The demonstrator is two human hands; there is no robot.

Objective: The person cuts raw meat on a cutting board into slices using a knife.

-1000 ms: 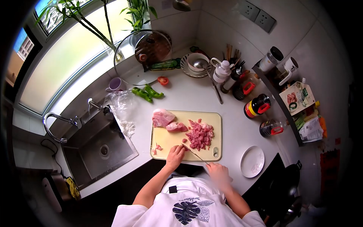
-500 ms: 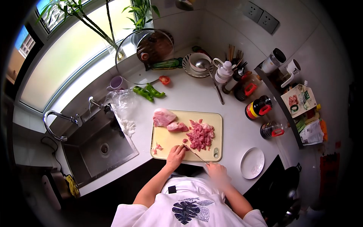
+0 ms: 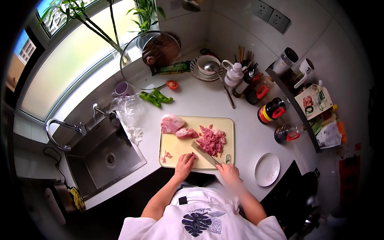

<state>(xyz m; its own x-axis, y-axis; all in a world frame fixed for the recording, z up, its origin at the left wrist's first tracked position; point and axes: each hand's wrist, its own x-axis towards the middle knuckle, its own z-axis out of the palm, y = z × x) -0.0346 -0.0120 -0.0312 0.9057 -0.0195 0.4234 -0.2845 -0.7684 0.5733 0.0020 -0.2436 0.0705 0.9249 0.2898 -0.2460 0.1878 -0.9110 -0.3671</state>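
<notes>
My right hand [image 3: 229, 173] is wrapped round the handle of a kitchen knife [image 3: 205, 154]. The blade's broad side shows, slanting over the cream cutting board [image 3: 180, 153] along the near-left edge of a pile of chopped raw meat [image 3: 212, 140]. My left hand [image 3: 184, 166] rests closed at the board's front edge, its fingertips on a small piece of meat [image 3: 194, 156]. Behind it lie a large raw meat chunk [image 3: 172, 123] and a smaller one [image 3: 186, 133]. A few scraps [image 3: 166, 154] sit at the board's left.
Left of the board are a sink [image 3: 105, 186] and a crumpled plastic bag [image 3: 129, 110]. Green peppers [image 3: 150, 99] and a cut tomato [image 3: 172, 84] lie behind. A white plate [image 3: 267, 169] stands to the right, with sauce bottles [image 3: 265, 115] beyond it.
The knife blade has turned from edge-on to showing its broad side and moved up beside the chopped pile. My left hand has shifted slightly left, away from the blade.
</notes>
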